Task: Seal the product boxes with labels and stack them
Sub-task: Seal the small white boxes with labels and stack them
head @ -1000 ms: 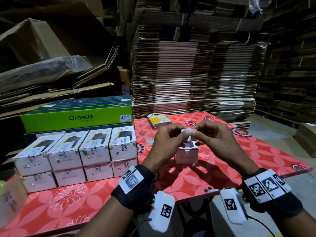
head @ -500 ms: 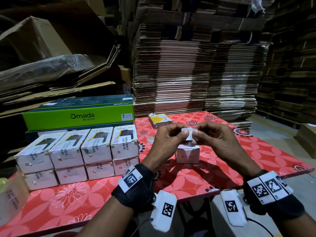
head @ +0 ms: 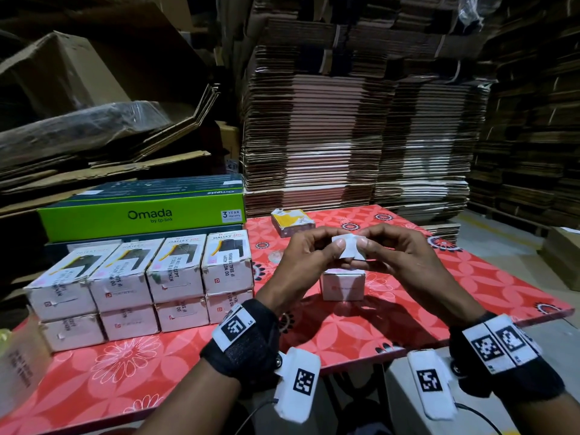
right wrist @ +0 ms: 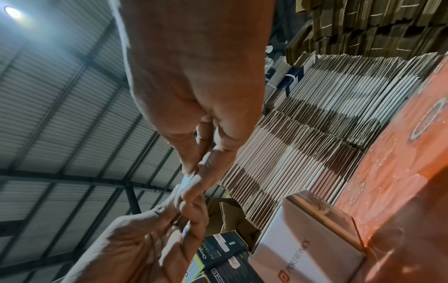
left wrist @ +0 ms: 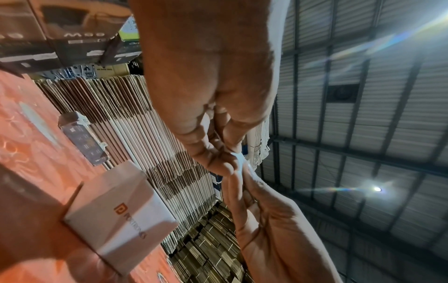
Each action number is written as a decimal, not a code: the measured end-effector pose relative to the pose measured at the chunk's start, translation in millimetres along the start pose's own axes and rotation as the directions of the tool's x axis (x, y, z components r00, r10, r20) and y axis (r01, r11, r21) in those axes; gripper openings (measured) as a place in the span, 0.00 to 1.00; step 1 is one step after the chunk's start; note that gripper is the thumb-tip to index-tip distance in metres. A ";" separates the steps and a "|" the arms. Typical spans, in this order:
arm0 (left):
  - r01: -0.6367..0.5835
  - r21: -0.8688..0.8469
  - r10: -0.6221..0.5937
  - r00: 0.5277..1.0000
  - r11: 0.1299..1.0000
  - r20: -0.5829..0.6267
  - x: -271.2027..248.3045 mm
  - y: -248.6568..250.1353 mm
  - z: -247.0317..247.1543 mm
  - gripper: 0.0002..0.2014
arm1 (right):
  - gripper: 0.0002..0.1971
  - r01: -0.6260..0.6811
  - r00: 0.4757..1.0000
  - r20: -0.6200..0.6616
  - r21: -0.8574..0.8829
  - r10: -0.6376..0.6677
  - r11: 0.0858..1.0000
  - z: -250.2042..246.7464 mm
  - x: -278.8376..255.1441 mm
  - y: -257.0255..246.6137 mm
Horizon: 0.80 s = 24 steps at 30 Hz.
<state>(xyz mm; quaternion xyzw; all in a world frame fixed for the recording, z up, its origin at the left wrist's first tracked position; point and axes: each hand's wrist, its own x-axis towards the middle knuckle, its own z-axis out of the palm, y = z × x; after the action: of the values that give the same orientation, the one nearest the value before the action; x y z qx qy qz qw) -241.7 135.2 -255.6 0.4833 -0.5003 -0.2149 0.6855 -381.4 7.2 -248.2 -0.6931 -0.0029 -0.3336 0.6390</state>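
Both hands pinch a small white label [head: 349, 250] between thumbs and fingertips, held in the air above a white product box [head: 342, 286] that stands on the red floral table [head: 470, 277]. My left hand [head: 314, 255] grips the label's left edge, my right hand [head: 386, 255] its right edge. In the left wrist view the label [left wrist: 238, 161] shows as a thin white strip between the fingers, with the box [left wrist: 118, 214] below. The right wrist view shows the label [right wrist: 185, 181] edge-on and the box [right wrist: 305, 239]. Two layers of white product boxes [head: 141, 284] are stacked at the left.
A green Omada carton [head: 141, 211] lies behind the stack. A small yellow and white box [head: 292, 221] sits at the table's far side. Tall piles of flattened cardboard [head: 361, 136] stand behind the table. A clear plastic item [head: 18, 362] is at the near left corner.
The label has been lifted a little off the box and spread flat between both hands; earlier it was folded upright near the box top.
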 end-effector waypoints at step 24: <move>0.194 -0.148 -0.163 0.966 0.970 0.200 -2.6 16.4 -8.0 0.13 | 0.08 -0.116 0.982 0.157 0.030 0.110 0.993 -4.5 -1.8 -17.8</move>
<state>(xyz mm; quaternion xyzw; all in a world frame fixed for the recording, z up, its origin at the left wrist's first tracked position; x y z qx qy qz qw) -238.7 148.0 -242.8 0.4454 -0.4968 -0.3611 0.6515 -392.5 7.2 -233.5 -0.7033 -0.0198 -0.2420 0.6681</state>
